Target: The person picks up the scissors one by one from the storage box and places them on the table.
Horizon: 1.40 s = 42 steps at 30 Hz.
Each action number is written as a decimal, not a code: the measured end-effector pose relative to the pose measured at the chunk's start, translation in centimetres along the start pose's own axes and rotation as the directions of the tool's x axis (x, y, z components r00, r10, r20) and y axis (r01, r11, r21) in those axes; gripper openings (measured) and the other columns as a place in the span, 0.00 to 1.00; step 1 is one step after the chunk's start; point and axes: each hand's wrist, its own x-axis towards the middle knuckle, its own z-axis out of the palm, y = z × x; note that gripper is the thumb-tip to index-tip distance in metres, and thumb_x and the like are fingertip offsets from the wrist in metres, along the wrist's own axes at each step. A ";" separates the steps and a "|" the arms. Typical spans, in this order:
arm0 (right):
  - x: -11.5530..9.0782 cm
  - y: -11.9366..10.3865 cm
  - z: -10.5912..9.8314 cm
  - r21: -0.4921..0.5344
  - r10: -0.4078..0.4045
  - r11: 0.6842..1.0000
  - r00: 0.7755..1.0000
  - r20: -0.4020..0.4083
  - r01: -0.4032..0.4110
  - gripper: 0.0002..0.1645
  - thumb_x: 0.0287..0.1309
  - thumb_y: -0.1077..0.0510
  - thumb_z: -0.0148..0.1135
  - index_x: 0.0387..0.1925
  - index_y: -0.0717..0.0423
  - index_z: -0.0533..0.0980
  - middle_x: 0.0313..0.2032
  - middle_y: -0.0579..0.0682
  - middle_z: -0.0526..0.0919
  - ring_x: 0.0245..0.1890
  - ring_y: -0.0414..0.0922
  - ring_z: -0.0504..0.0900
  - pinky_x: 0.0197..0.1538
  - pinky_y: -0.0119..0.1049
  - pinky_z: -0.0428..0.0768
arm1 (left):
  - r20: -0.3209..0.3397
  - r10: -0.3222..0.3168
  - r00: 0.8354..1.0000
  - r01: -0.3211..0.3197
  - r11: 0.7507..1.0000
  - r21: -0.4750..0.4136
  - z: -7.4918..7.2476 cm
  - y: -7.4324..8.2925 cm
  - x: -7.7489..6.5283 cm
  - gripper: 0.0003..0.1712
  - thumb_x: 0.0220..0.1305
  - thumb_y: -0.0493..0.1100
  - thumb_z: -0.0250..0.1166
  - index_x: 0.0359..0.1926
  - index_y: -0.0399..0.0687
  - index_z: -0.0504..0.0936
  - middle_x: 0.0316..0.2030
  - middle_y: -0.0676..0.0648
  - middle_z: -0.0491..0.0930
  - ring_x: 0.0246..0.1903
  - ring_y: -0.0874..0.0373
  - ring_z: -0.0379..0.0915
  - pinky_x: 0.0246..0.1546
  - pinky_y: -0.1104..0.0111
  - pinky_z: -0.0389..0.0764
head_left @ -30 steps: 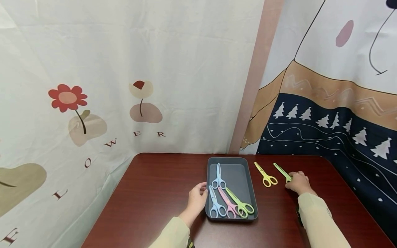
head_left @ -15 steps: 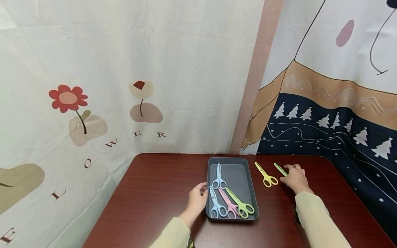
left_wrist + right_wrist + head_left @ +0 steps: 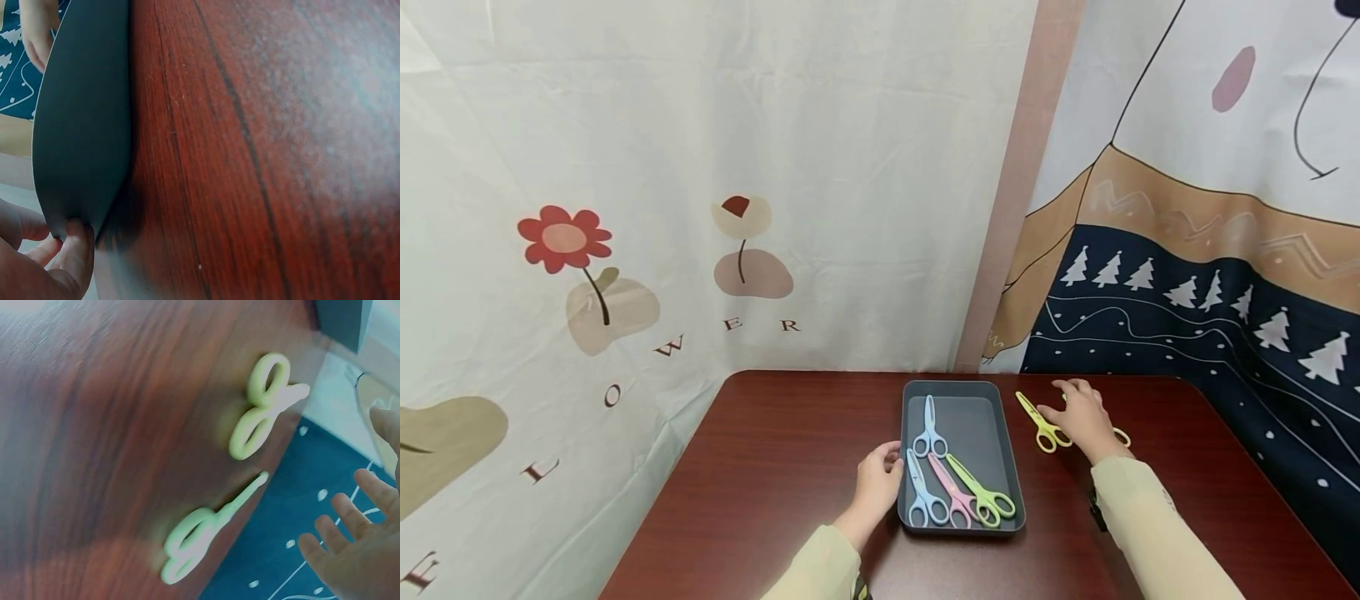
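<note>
My left hand [image 3: 877,482] holds the left side of a dark grey tray [image 3: 991,400], fingertips at its wall, also in the left wrist view. Two blue scissors [image 3: 929,429], one pink pair [image 3: 955,496] and one green pair [image 3: 988,500] lie in the tray. To the right, my right hand [image 3: 1081,419] is above the table, between yellow scissors [image 3: 1037,419] and green scissors [image 3: 194,540]. It hides most of the green pair in the head view. In the right wrist view its fingers are spread, holding nothing, and both pairs lie on the wood.
The dark red wooden table [image 3: 790,450] ends at a back edge just behind the tray. A light curtain [image 3: 865,167] with flower prints hangs behind it, and a navy cloth [image 3: 1157,317] with white trees hangs at the right.
My right hand has moved left and away from the green scissors' handles toward the yellow pair. The left hand and the tray stay in place.
</note>
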 end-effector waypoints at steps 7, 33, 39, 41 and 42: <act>0.2 -2.0 0.8 0.031 -0.071 0.997 0.997 0.019 0.070 0.43 0.58 0.43 0.61 0.66 0.62 0.60 0.66 0.68 0.55 0.64 0.67 0.54 0.59 0.67 0.63 | 0.000 -0.003 1.000 0.003 1.000 0.000 0.0 0.0 0.0 0.15 0.58 0.29 0.61 0.47 0.34 0.80 0.34 0.42 0.82 0.33 0.52 0.81 0.31 0.70 0.80; 0.1 -12.0 4.0 0.136 -0.152 0.982 0.978 0.146 0.132 0.50 0.50 0.43 0.68 0.69 0.58 0.58 0.69 0.64 0.55 0.67 0.64 0.55 0.62 0.64 0.63 | 0.000 -0.003 1.000 0.003 1.000 0.005 -0.1 0.1 0.0 0.14 0.58 0.29 0.61 0.47 0.34 0.80 0.34 0.42 0.82 0.33 0.52 0.81 0.31 0.70 0.80; 0.0 -13.8 5.0 0.146 -0.100 0.986 0.981 0.168 0.076 0.50 0.49 0.44 0.70 0.69 0.58 0.59 0.68 0.64 0.57 0.67 0.63 0.57 0.61 0.63 0.66 | 0.000 -0.001 1.000 0.001 1.000 -0.001 -0.1 0.1 0.1 0.15 0.58 0.29 0.61 0.47 0.34 0.80 0.34 0.41 0.82 0.33 0.52 0.81 0.31 0.70 0.80; 0.0 -14.4 5.4 0.144 -0.080 0.988 0.982 0.173 0.055 0.50 0.49 0.44 0.70 0.68 0.59 0.59 0.68 0.65 0.57 0.66 0.64 0.58 0.61 0.62 0.66 | 0.002 -0.002 1.000 0.002 1.000 -0.008 0.0 0.1 0.1 0.15 0.58 0.29 0.61 0.47 0.33 0.80 0.34 0.41 0.82 0.33 0.52 0.81 0.32 0.69 0.80; 0.0 -14.6 5.6 0.144 -0.065 0.989 0.982 0.177 0.039 0.50 0.49 0.44 0.70 0.68 0.59 0.59 0.68 0.65 0.57 0.66 0.64 0.58 0.61 0.62 0.67 | 0.002 -0.003 1.000 0.003 1.000 -0.011 0.0 0.1 0.1 0.15 0.58 0.29 0.60 0.47 0.33 0.80 0.34 0.41 0.82 0.33 0.52 0.81 0.32 0.69 0.81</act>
